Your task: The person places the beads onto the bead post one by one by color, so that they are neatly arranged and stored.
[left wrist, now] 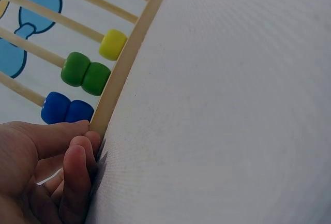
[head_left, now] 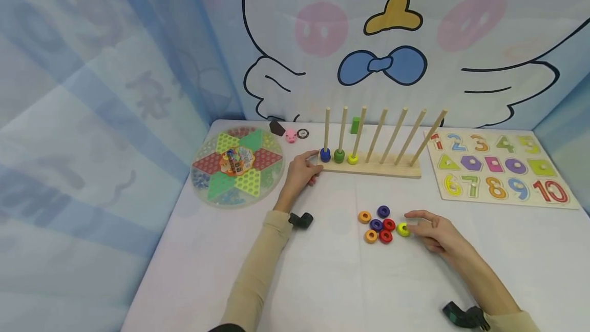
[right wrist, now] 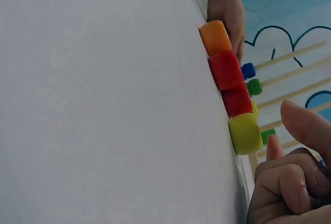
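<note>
A wooden peg stand [head_left: 373, 167] with a row of upright rods stands toward the back. Two blue beads [left wrist: 67, 108], two green beads [left wrist: 85, 73] and one yellow bead [left wrist: 113, 45] sit on its first three rods. My left hand [head_left: 300, 172] grips the left end of the base between thumb and fingers. In front of the stand lies a loose cluster of orange, purple and red ring beads [head_left: 376, 225]. At its right side, a loose yellow ring bead [head_left: 403, 229] lies right at the fingertips of my right hand [head_left: 435, 234], whose thumb and index finger are apart.
A round star-patterned game board [head_left: 237, 165] lies at the left. On the right is a number and shape puzzle board [head_left: 500, 168]. A green block [head_left: 355, 125] stands behind the rods, and a small pink pig [head_left: 291, 135] sits near the back edge.
</note>
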Motion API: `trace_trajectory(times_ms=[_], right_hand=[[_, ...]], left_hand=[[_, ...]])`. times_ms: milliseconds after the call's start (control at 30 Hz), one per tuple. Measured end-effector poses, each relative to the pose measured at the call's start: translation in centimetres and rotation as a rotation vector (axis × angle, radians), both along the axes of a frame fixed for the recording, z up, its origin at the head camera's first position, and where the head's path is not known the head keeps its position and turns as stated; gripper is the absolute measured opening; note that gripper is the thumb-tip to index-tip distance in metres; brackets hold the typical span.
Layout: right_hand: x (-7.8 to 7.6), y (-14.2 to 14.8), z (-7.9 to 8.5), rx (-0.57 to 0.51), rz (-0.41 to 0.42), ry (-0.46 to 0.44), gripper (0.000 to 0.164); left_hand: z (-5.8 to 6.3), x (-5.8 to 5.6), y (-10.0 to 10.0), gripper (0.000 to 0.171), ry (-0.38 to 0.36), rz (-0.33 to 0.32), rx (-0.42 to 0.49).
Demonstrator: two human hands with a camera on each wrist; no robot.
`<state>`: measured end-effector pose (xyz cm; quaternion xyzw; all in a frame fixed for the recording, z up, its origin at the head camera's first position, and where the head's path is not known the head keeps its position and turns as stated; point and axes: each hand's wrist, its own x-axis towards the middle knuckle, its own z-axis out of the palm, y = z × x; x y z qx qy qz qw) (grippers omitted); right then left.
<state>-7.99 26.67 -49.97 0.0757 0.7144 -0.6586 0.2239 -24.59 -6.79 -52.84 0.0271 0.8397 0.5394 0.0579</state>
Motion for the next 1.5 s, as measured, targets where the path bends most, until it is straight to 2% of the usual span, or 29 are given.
trace_trajectory(times_ms=[233,400,533,633,767,900,1133,1300,1500], right_hand=[[0.3,-0.8,0.0,0.167,0.04,0.112,0.053],[0.1,-1.3,-0.1,0.326,0.041,0.123,0.056],[0.0,-1.4,-0.2,0.345,0.036,0.13,0.055],[-0.4,-1.5,0.3,0.366,0.035,0.136,0.055],[-1.8,-2.2,2.3,0.393,0.051,0.162,0.055],[-3.5,-3.7,4.9,0.392,0.078,0.225,0.055],[-7.1,-5.9,9.6,0.369,0.084,0.388,0.056],[-9.7,-7.3,13.2,0.315,0.043,0.49,0.05],[-12.5,-9.1,16.6,0.312,-0.042,0.584,0.047]], left_hand=[[0.2,-0.2,0.0,0.051,-0.002,0.008,-0.001],[0.7,-0.4,-0.1,0.051,0.009,0.007,-0.002],[0.7,-0.3,-0.1,0.051,0.011,0.007,0.002],[0.5,-0.2,-0.1,0.051,-0.001,0.007,0.008],[0.3,-0.1,-0.2,0.051,-0.007,0.011,0.01],[0.2,-0.2,-0.1,0.05,0.004,0.013,0.018],[0.3,0.1,0.0,0.053,-0.005,-0.005,0.014],[0.3,0.3,-0.1,0.053,-0.028,-0.008,0.015],[0.4,0.3,-0.1,0.052,-0.005,-0.01,0.009]])
